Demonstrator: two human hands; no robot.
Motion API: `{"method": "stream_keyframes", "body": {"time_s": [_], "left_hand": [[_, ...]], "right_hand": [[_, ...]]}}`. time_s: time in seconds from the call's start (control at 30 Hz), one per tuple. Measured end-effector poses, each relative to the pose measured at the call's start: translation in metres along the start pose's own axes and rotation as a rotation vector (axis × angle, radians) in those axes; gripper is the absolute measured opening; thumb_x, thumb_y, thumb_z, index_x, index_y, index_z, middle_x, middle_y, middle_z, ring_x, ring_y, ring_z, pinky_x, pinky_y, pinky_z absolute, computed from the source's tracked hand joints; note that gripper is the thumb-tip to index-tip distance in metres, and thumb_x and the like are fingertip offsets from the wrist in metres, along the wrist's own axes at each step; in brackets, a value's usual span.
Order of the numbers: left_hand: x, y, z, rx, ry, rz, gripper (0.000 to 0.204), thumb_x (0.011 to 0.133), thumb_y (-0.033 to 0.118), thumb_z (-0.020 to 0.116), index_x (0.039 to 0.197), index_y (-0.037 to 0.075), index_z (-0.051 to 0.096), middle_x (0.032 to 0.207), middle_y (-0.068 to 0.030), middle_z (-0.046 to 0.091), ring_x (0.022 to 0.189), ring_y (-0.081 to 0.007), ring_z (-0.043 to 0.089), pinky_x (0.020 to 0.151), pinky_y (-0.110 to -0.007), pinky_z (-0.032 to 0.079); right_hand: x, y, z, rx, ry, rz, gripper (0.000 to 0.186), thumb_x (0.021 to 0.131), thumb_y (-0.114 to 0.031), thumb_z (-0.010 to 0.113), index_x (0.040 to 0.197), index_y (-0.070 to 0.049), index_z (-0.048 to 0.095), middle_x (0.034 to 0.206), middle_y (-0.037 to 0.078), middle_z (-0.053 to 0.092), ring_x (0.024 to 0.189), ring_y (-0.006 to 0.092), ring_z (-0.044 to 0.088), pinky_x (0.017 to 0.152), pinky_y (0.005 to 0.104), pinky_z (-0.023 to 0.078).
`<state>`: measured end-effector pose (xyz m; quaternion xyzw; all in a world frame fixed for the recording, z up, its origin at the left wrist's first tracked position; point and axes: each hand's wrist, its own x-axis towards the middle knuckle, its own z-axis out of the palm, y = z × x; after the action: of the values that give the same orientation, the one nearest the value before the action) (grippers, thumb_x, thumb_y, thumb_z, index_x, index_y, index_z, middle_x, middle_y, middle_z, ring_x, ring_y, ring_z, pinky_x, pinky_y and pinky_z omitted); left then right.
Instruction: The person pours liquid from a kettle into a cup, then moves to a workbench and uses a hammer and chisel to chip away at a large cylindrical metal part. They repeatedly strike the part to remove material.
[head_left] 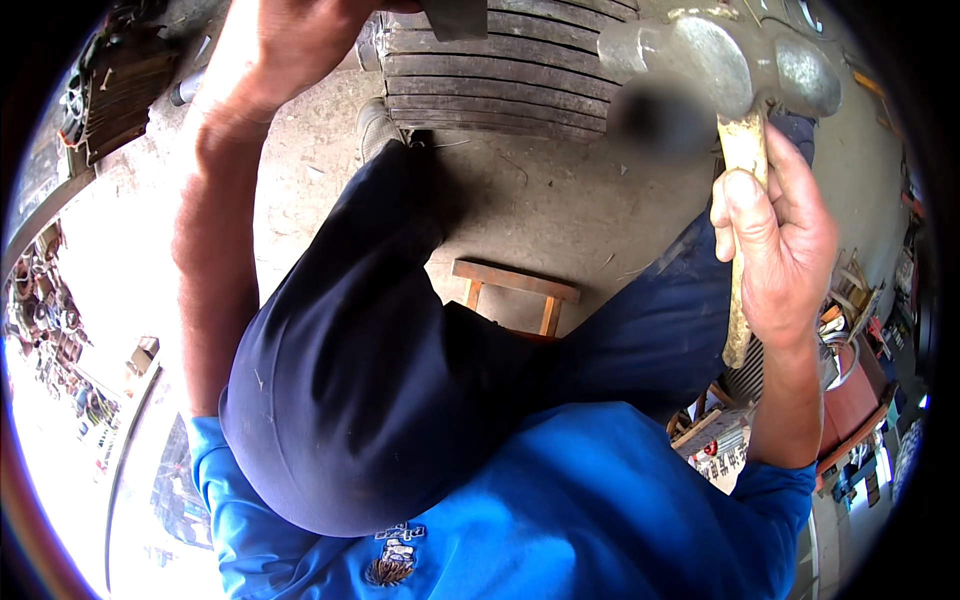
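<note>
**Hammer in the right hand, left hand half out of view**

So the person's sitting with knees spread, and the right hand (780,245) has a chunky metal-headed hammer (742,150) by its worn, pale handle. Thumb and fingers are clamped around it, with the head toward the top of the view and a good bit of handle sticking out below the palm. Choking up like that probably makes the heavy head easier to control.

The left hand (300,40) is up at the top edge, right by a flat grey piece (457,18) above the slatted block (490,75). Most of its fingers are cut off, so can't tell if they're pinching the piece or just next to it. If they are, it'd be to keep it steady, I guess.

The block sits out past the knees, a shoe (378,130) near its left side, which seems to put it within easy reach. There's a wooden stool frame (515,278) showing between the thighs, over the bare floor (530,185). That dark blurry blob beside the hammer head? No clue what it is.
</note>
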<state>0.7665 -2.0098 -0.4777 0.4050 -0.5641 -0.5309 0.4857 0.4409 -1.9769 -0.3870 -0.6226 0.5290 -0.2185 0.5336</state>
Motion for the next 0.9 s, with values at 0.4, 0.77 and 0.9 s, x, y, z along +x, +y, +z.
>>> {"method": "stream_keyframes", "body": {"time_s": [0.4,0.77,0.9], "left_hand": [[-0.112,0.007,0.018,0.036,0.168,-0.539,0.019,0.096,0.012,0.07,0.11,-0.002,0.069,0.097,-0.0083,0.071,0.092,-0.0172,0.066,0.087,-0.031,0.052],[-0.067,0.011,-0.006,0.24,0.183,0.024,0.02,0.098,0.014,0.067,0.113,0.001,0.069,0.101,-0.0106,0.074,0.092,-0.0197,0.071,0.086,-0.033,0.057],[-0.021,0.0,0.009,0.088,0.095,0.021,0.023,0.099,0.018,0.067,0.11,-0.002,0.068,0.098,-0.0132,0.075,0.09,-0.0198,0.071,0.084,-0.033,0.056]], "right_hand": [[-0.034,0.051,0.029,-0.082,-0.347,0.406,0.042,0.098,-0.017,0.068,0.132,0.004,0.055,0.091,0.015,0.07,0.078,0.0177,0.067,0.073,0.032,0.054],[-0.039,0.081,0.059,-0.211,-0.484,0.31,0.041,0.096,-0.019,0.067,0.13,0.001,0.055,0.091,0.028,0.068,0.083,0.044,0.069,0.071,0.0431,0.053],[-0.038,0.077,0.057,-0.204,-0.439,0.261,0.041,0.096,-0.017,0.067,0.13,0.001,0.055,0.09,0.025,0.069,0.08,0.0402,0.07,0.072,0.0417,0.054]]}}
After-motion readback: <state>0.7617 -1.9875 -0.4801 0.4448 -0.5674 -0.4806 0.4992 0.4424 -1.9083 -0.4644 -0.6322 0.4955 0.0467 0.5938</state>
